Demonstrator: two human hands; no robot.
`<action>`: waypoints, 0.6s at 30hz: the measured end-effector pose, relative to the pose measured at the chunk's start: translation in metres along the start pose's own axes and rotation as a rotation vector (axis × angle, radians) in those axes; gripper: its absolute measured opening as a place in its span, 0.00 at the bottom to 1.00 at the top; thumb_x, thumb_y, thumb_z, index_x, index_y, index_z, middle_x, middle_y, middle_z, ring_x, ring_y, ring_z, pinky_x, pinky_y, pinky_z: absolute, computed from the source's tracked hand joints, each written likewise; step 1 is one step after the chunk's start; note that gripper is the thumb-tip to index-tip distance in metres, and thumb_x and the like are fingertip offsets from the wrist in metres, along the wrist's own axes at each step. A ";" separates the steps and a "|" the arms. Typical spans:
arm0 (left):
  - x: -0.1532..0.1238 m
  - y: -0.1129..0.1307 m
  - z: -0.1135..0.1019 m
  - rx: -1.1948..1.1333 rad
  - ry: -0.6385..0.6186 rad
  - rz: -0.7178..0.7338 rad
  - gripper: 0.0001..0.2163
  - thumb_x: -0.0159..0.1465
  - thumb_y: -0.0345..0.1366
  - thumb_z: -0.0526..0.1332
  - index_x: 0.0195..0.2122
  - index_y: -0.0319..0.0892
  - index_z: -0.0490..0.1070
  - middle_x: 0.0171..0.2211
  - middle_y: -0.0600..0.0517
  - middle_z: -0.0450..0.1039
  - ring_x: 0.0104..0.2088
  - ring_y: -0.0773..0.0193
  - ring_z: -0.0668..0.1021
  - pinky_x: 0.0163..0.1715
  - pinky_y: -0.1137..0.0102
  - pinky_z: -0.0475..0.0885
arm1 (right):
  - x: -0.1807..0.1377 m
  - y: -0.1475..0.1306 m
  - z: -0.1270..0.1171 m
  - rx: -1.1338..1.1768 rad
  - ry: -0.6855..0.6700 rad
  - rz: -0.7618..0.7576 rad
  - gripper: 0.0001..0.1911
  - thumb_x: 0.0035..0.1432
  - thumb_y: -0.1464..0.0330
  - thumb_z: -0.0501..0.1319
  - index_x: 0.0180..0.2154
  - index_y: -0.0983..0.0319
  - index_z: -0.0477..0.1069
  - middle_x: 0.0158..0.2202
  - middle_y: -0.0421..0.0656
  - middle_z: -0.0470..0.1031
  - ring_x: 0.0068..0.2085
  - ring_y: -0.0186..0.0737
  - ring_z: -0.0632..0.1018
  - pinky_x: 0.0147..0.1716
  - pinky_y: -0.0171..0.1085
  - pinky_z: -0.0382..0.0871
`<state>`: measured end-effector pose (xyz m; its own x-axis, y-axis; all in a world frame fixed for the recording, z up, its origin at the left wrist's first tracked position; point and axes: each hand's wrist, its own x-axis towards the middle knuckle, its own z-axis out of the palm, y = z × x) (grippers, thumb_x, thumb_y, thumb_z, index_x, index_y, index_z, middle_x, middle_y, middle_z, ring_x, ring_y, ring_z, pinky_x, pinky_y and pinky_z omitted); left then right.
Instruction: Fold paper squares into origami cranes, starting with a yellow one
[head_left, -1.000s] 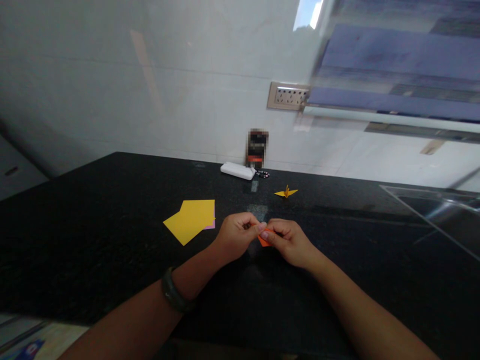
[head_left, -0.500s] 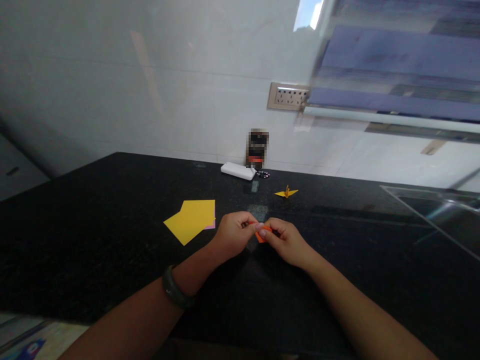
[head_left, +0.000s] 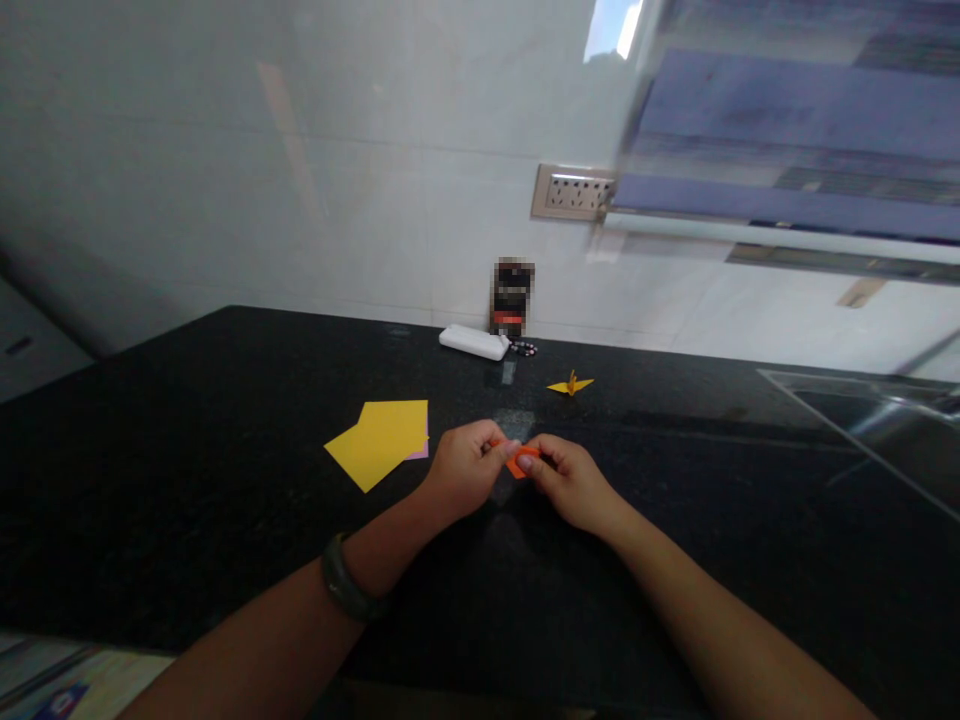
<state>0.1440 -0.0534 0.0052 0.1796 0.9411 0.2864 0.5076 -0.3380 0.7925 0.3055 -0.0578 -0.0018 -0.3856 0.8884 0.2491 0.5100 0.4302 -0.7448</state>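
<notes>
Between my two hands is a small folded piece of orange paper, partly covered by my fingers. My left hand pinches its left side between thumb and fingers. On the other side, my right hand grips it with the thumb lying on top. Left of my hands, yellow paper sheets lie on the black countertop, with a sliver of pink paper showing from under them. A yellow folded paper crane stands farther back, a little to the right.
A white oblong device with a beaded strap lies near the wall, in front of a pixelated dark item. A socket panel is on the wall. At right, a framed glossy surface is set in the black countertop.
My thumbs have drawn slightly apart, showing more of the orange paper between them. Both hands still hold it in nearly the same place.
</notes>
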 end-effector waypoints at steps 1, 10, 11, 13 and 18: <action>0.000 0.001 0.000 -0.009 -0.001 -0.011 0.12 0.55 0.41 0.55 0.20 0.39 0.68 0.16 0.56 0.63 0.18 0.71 0.65 0.18 0.76 0.55 | 0.000 0.000 0.000 0.014 0.006 0.007 0.09 0.56 0.67 0.52 0.26 0.63 0.65 0.20 0.37 0.62 0.22 0.30 0.63 0.21 0.29 0.56; 0.003 0.003 0.006 -0.542 -0.056 -0.271 0.12 0.50 0.43 0.60 0.24 0.38 0.67 0.16 0.56 0.66 0.17 0.72 0.66 0.19 0.75 0.60 | 0.001 0.001 -0.001 0.182 0.064 0.080 0.11 0.53 0.64 0.55 0.24 0.64 0.66 0.17 0.36 0.61 0.20 0.29 0.62 0.20 0.29 0.55; 0.003 0.003 0.007 -0.594 -0.059 -0.295 0.11 0.49 0.42 0.62 0.25 0.38 0.67 0.17 0.56 0.67 0.17 0.73 0.66 0.19 0.76 0.60 | 0.001 0.001 -0.001 0.214 0.067 0.093 0.11 0.52 0.63 0.56 0.24 0.64 0.66 0.17 0.36 0.61 0.19 0.29 0.62 0.19 0.29 0.55; 0.003 0.003 0.007 -0.660 -0.054 -0.324 0.11 0.49 0.40 0.63 0.25 0.37 0.68 0.18 0.55 0.67 0.17 0.74 0.66 0.20 0.76 0.60 | 0.001 0.000 -0.001 0.267 0.070 0.111 0.12 0.51 0.62 0.57 0.24 0.64 0.66 0.17 0.35 0.62 0.19 0.29 0.62 0.19 0.29 0.54; 0.004 -0.001 0.006 -0.851 -0.055 -0.379 0.11 0.53 0.40 0.59 0.22 0.37 0.64 0.15 0.57 0.62 0.16 0.75 0.64 0.18 0.77 0.58 | 0.001 -0.001 -0.001 0.377 0.082 0.135 0.20 0.55 0.56 0.51 0.21 0.64 0.65 0.17 0.37 0.63 0.19 0.29 0.63 0.20 0.30 0.56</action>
<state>0.1493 -0.0493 0.0022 0.1788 0.9805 -0.0812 -0.2434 0.1240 0.9620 0.3049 -0.0570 0.0002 -0.2639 0.9493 0.1707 0.2280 0.2334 -0.9453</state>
